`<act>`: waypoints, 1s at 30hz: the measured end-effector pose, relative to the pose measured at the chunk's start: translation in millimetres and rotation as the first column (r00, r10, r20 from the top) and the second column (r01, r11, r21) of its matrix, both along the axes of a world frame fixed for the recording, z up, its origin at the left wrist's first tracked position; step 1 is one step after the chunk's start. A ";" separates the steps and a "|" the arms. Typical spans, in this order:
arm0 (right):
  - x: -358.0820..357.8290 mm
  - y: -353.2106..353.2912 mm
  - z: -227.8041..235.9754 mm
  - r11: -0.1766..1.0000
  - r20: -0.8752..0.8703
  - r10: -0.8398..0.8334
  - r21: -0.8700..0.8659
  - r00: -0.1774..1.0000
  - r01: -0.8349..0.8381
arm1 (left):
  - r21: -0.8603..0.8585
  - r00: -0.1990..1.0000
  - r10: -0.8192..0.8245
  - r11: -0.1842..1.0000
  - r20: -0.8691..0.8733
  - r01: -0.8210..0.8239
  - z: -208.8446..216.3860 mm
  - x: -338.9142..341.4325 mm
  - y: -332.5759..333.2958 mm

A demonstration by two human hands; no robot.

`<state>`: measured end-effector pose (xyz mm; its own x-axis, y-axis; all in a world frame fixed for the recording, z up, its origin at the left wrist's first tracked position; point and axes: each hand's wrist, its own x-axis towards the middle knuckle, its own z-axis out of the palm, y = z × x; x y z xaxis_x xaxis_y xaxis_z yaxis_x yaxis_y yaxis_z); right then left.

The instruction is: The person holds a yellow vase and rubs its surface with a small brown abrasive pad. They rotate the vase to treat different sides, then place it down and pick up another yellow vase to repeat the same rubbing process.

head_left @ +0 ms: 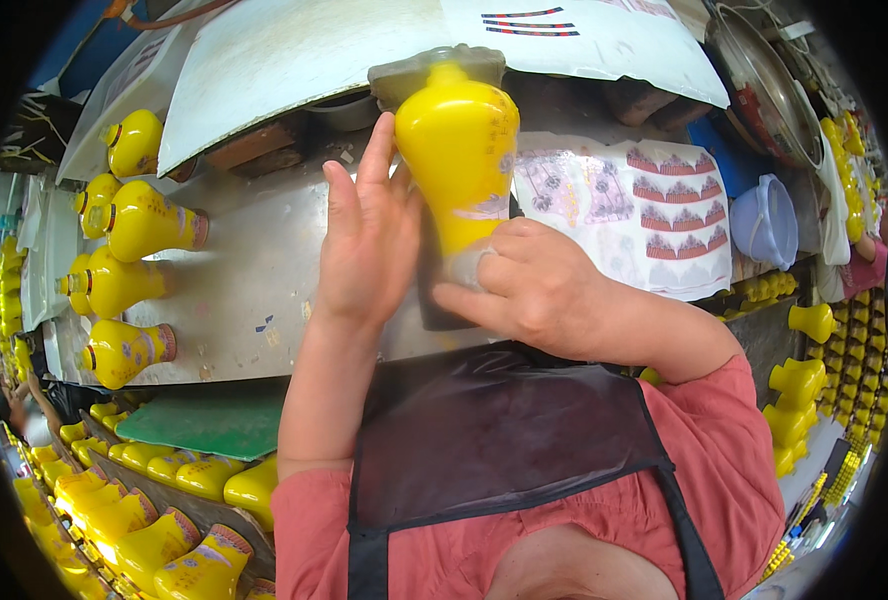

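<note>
A glossy yellow vase (456, 140) lies in front of me, its narrow neck pointing away toward a grey cloth-like rest (394, 80). Faint lettering and a purple floral print show on its right side and lower body. My left hand (366, 235) is open along the vase's left side, thumb and fingers stretched out. Over the vase's lower end, my right hand (534, 280) is closed, fingers bent round a small translucent piece (469, 268) that lies against the vase. What that piece is cannot be made out.
Printed decal sheets (619, 215) lie to the right, near a pale blue bucket (764, 222). Several finished-looking yellow vases (154, 220) stand on the left of the metal table (254, 300). A white board (304, 60) spans the back; more vases (204, 565) fill racks at lower left.
</note>
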<state>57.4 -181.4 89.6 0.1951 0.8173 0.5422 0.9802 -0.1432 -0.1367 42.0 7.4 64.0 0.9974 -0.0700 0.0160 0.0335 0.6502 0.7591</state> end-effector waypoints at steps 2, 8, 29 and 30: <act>14.3 2.4 13.9 0.981 -0.003 -0.186 -0.047 0.983 0.186 | 0.000 1.000 0.009 1.000 -0.013 -0.009 -0.1 -0.3 1.8; 38.8 -5.3 28.7 0.915 -0.141 -0.343 0.173 0.928 0.365 | 0.124 1.000 0.024 0.992 0.019 -0.026 0.7 -0.4 9.3; 90.4 -2.8 -15.3 0.761 -0.273 -0.458 0.370 0.846 0.532 | 0.595 0.985 0.158 0.786 0.064 -0.165 -23.6 14.2 -30.4; 99.8 -1.8 -4.8 0.761 -0.293 -0.467 0.348 0.834 0.548 | 0.497 0.991 0.132 0.860 0.007 -0.118 -24.8 12.2 -29.0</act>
<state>157.1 -183.2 84.8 0.6436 0.2862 0.7098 0.7309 -0.5050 -0.4591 54.3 -21.6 39.2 0.9979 0.0633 -0.0140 0.0019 0.1884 0.9821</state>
